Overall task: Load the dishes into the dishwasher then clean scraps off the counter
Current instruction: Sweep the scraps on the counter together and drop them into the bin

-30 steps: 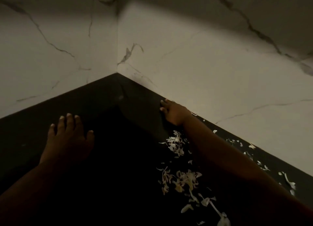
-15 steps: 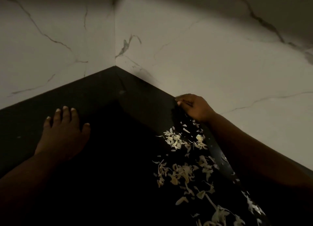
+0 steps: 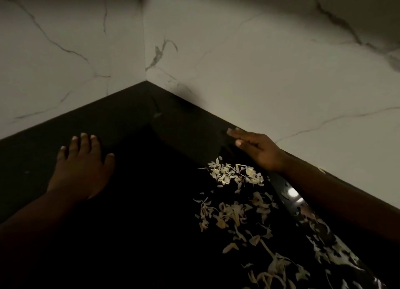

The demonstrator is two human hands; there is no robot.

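left hand [image 3: 80,169]: flat on dark counter [image 3: 134,202], fingers spread, grip wide, holds nothing
right hand [image 3: 257,150]: by marble wall [image 3: 270,72], fingers straight, grip wide, empty
scraps [image 3: 233,208]: pale peel bits strewn on counter, just below right hand, trailing to lower right

counter [image 3: 138,234]: black, dim corner, white marble walls [image 3: 270,76] behind
left hand [image 3: 81,169]: flat on counter, fingers straight
right hand [image 3: 257,150]: fingers extended, by right wall base
scraps [image 3: 233,210]: pale peels strewn beside right forearm
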